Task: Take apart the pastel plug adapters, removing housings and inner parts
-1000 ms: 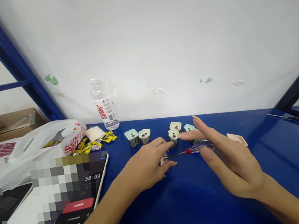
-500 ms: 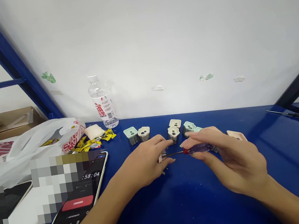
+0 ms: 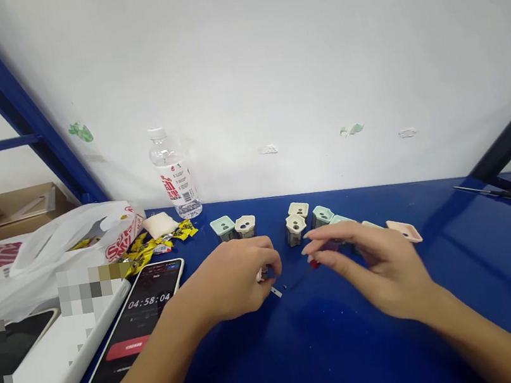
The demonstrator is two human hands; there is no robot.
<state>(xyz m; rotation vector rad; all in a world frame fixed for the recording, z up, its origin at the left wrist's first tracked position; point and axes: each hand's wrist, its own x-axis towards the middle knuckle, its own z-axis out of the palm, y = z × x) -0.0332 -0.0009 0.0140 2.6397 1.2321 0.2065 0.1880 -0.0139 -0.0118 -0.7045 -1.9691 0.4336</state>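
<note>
Left hand: fingers (image 3: pixel 266 260) curl narrowly around a small pale part (image 3: pixel 262 274), which they mostly hide, keeping it low over the blue workbench (image 3: pixel 357 355).

Right hand (image 3: pixel 380 269): narrow pinch at the purple handle of a small screwdriver (image 3: pixel 313 264); I cannot tell whether it grips or only touches.

Screwdriver: its thin shaft slopes down toward the left hand, tip just apart from the pale part.

Nearby: a metal strip (image 3: pixel 275 291) lies just beside the left fingers. Square mint and cream plastic housings (image 3: pixel 296 229) stand behind the hands, within easy reach.

Change: half a second ago the shaft lay level, its tip at the left hand's part; now it has tilted and drawn away, and the strip shows on the bench.
</note>
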